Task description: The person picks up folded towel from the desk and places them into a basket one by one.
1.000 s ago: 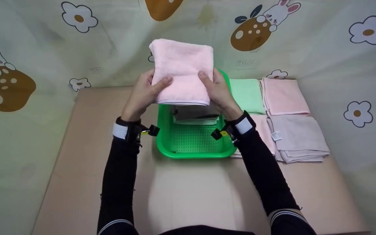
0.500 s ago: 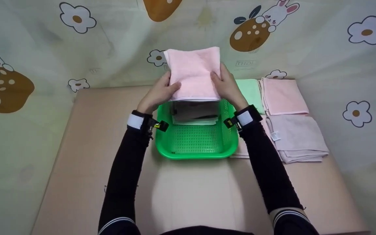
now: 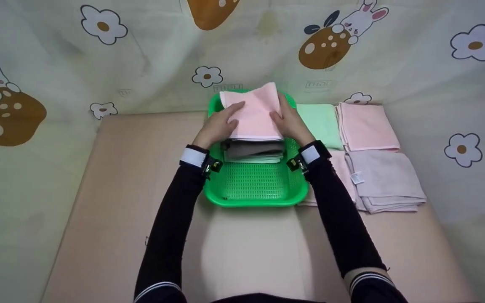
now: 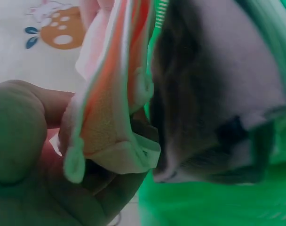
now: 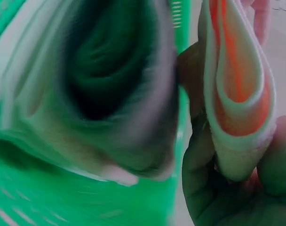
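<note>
Both hands grip a folded pink towel (image 3: 256, 115) by its two sides, above the far half of a green plastic basket (image 3: 255, 201). The left hand (image 3: 220, 124) has its thumb on top and fingers beneath, and in the left wrist view a small white label (image 4: 148, 151) shows at the towel's edge. On the opposite side the right hand (image 3: 291, 122) pinches the towel's rounded fold, seen in the right wrist view. Under the pink towel, inside the basket, lies a grey folded towel (image 3: 257, 148) on top of pale green ones (image 3: 259, 160).
Right of the basket lie folded towels: a green one (image 3: 319, 124), a pink one (image 3: 369, 126), a grey stack (image 3: 387, 176) and another pink one (image 3: 340, 170) partly behind the right forearm. A cartoon-printed sheet (image 3: 154, 59) rises behind the table (image 3: 133, 181).
Both hands have brought the pink towel down and slightly right, from above the basket's far rim to close over the grey towel. The stacks on the right stay put.
</note>
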Motion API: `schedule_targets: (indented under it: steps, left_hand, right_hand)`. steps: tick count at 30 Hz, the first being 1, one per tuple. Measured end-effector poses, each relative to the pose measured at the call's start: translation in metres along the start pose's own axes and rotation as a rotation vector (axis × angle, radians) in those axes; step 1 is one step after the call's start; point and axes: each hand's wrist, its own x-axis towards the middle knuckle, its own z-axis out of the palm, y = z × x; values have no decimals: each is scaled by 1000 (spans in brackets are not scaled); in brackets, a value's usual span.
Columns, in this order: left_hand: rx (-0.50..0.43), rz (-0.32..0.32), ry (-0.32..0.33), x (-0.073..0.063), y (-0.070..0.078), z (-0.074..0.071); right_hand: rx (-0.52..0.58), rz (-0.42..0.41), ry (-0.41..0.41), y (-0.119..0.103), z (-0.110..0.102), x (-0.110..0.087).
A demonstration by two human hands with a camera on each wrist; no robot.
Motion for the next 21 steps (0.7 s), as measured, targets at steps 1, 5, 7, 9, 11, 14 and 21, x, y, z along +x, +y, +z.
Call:
schedule_targets:
  steps: [1,5,7,9,11,14,21]
  left_hand:
    - [21,2,-15,1,-1,4]
    - [86,-39,-61,0,-6,21]
    - [123,-76,-75,-1,-6,26]
    - [163,-105,-85,-2,-4,28]
    - [193,-130,-95,-1,-1,31]
    - [227,-169,-106,-1,2,34]
    - [281,-232,-89,-4,7,44]
  right_hand:
    - [-30,-2,-1,3,2,-1]
    - [-134,-27,9,9,8,-4]
    - [-170,-48,17,9,10,-5]
    - [-212,-50,27,9,10,-5]
    - [-257,-35,36,8,10,-6]
    - [-323,-12,51,6,8,-8]
    - [-499,-31,68,8,9,-14]
